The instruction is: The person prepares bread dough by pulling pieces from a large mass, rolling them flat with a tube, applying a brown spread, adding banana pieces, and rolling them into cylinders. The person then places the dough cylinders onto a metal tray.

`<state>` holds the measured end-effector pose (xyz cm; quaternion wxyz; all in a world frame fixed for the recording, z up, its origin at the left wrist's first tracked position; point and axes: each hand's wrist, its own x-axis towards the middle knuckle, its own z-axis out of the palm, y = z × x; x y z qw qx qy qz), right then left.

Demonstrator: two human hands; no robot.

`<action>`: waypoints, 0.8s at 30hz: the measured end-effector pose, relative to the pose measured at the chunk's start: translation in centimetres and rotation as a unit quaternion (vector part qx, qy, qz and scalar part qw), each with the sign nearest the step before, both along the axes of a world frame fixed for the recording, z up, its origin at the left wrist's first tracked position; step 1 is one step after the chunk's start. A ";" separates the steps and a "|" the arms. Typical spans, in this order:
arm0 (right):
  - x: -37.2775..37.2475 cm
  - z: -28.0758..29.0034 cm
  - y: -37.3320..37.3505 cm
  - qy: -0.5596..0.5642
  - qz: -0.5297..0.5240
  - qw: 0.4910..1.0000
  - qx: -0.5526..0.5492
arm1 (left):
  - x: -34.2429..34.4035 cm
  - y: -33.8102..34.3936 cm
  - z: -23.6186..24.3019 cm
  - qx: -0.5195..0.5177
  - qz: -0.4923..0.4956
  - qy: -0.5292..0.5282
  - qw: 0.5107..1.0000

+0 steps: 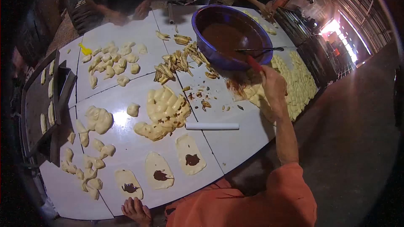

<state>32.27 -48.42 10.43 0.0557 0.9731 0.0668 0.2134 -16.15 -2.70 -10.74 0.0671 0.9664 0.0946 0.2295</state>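
Note:
My right hand is closed around a red-handled tool at the near rim of a large purple basin. The tool's working end cannot be made out. Inside the basin is smooth brown chocolate filling, and a thin dark utensil lies across its right side. My left hand rests at the table's near edge with fingers stretched out, holding nothing. Just beyond it lies a flattened oval of dough with a chocolate blob on it. Two more such ovals lie to its right, each with chocolate.
A white rod lies mid-table beside a dough mound. Loose dough lumps spread leftward. Sliced bananas are heaped near the basin; many dough pieces cover the right side. A metal tray stands left. Two people work opposite.

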 end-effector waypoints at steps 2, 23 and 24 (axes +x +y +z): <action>1.6 1.6 -2.2 -0.010 -0.101 0.987 0.121 | 0.3 -0.1 0.0 -0.016 0.000 -0.005 1.000; 2.5 -2.3 4.2 -0.013 0.036 0.998 -0.052 | -1.1 0.5 -3.1 0.003 0.026 0.061 0.998; 2.1 -1.5 2.8 -0.011 0.035 0.998 -0.056 | -0.3 0.3 -2.8 0.007 0.017 0.044 0.999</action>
